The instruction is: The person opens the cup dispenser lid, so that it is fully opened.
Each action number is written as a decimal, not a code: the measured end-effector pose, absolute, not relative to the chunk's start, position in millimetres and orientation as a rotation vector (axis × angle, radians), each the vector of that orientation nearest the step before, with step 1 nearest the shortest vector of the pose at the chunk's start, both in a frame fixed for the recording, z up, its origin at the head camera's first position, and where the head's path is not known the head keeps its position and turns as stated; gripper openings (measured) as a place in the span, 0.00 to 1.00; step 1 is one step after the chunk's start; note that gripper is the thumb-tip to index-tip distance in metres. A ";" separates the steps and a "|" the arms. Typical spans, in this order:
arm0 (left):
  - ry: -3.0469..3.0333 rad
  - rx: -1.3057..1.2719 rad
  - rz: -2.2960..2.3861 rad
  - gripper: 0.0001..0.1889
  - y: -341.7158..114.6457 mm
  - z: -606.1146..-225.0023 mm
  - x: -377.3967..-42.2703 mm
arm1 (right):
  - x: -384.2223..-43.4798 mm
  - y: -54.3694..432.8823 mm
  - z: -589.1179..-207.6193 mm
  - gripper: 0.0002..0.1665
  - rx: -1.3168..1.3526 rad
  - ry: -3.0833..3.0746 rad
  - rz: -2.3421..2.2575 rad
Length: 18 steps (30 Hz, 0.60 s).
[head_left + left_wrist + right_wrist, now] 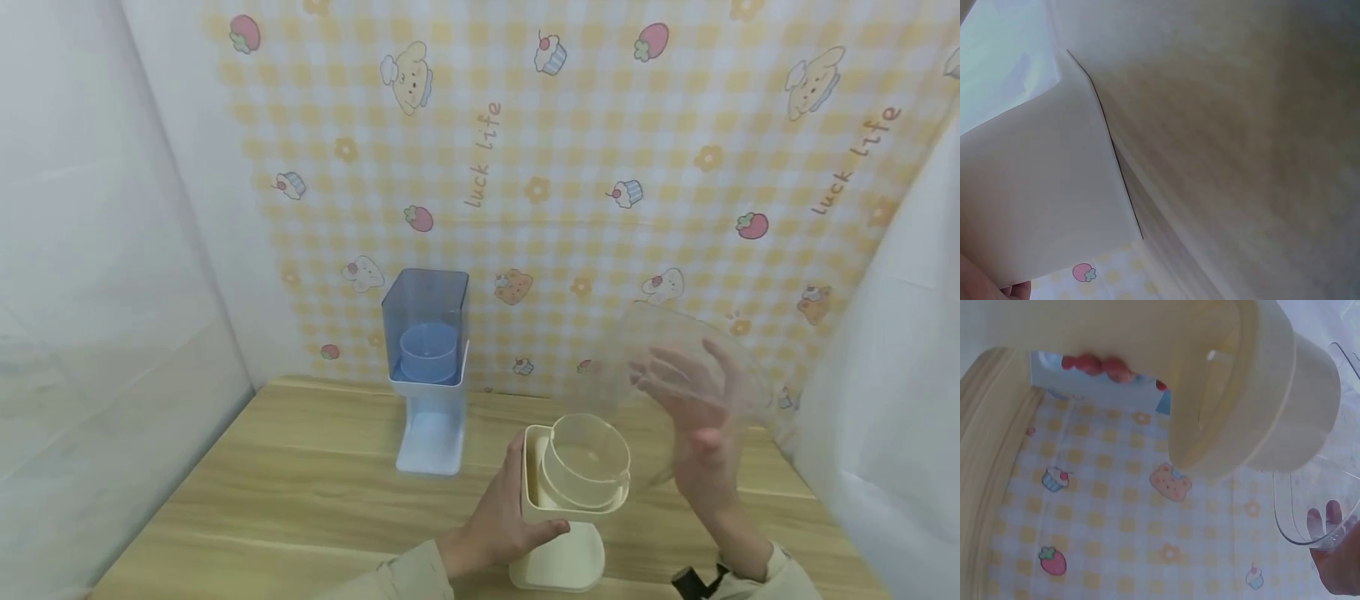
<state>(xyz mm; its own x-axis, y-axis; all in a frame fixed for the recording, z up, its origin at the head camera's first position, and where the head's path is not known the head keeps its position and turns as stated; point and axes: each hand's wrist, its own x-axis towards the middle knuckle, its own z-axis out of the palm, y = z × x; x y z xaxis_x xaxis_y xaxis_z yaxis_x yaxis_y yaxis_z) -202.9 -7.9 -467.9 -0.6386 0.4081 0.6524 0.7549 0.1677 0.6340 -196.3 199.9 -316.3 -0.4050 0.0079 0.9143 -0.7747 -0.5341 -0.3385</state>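
Note:
My left hand [491, 517] grips a cream dispenser stand [566, 560] by its square upper housing, thumb along the front. The stand tilts, and a round cup-like ring [588, 482] rises from the housing. Beside it on the right, my right hand [703, 429] holds a clear plastic cover [611, 358], blurred in the head view. Through the clear wall of the cover [1291, 515], fingertips show in the right wrist view. The cover is apart from the stand. In the left wrist view, a pale panel of the stand [1047, 181] fills the left side.
A second dispenser, white with a blue see-through top [426, 296], stands upright at the back of the wooden table [300, 483]. Behind it hangs a yellow checked cloth [540, 150]. White sheets [97, 250] enclose both sides.

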 end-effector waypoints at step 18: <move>-2.116 -1.122 -1.503 0.55 -9.1 -465.8 -201.7 | -235.9 304.8 -366.5 0.54 0.345 -1.305 1.844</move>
